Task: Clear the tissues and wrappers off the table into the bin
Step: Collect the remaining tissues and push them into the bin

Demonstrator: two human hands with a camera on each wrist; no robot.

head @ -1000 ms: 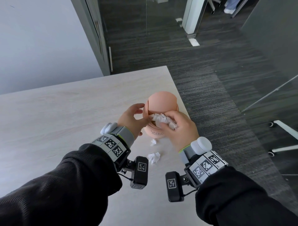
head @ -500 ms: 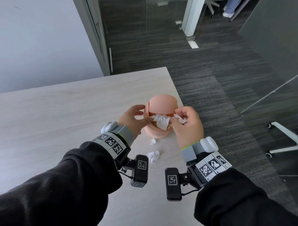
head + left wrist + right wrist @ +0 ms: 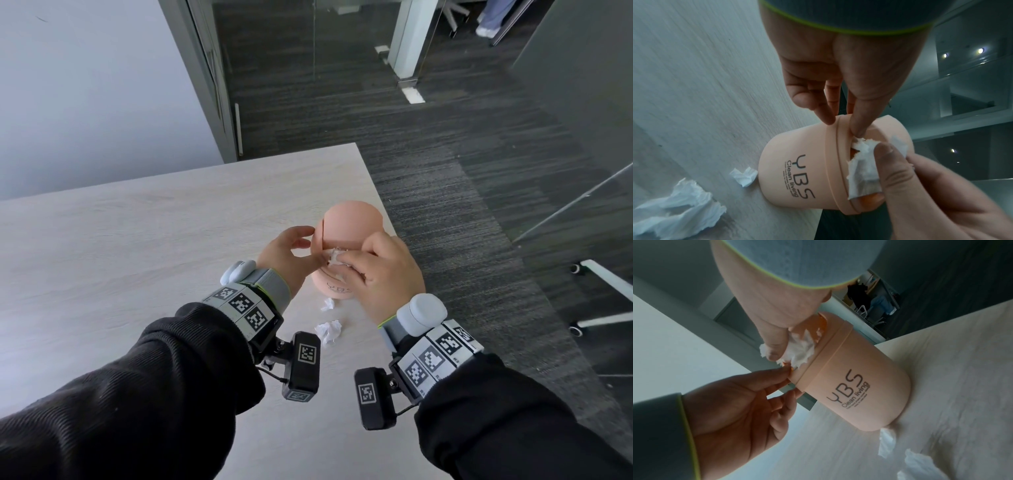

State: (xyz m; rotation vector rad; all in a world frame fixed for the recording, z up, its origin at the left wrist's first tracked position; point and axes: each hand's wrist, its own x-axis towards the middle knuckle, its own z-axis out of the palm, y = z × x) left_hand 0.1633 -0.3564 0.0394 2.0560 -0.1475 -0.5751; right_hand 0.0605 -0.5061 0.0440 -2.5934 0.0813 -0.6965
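Note:
A small peach bin [image 3: 352, 224] with a domed lid, printed "YBS Clean living" [image 3: 797, 175], stands near the table's right edge. My left hand [image 3: 301, 241] pinches the bin's collar, thumb at the edge of the lid opening and index finger on the outside. My right hand [image 3: 346, 263] pinches a white tissue [image 3: 861, 172] and pushes it into the opening, where it half sticks out. A small tissue scrap [image 3: 328, 304] lies at the bin's foot. A larger crumpled tissue [image 3: 329, 330] lies just nearer to me.
The light wooden table [image 3: 137, 240] stretches to the left. Its right edge [image 3: 383, 205] runs just past the bin, with dark carpet [image 3: 479, 205] below. A white chair base [image 3: 603, 294] stands on the right, a glass wall and door behind.
Half a second ago my right hand was drawn back to the right of the opening. It has come back over it and pushes the tissue deeper. My left hand stays on the bin.

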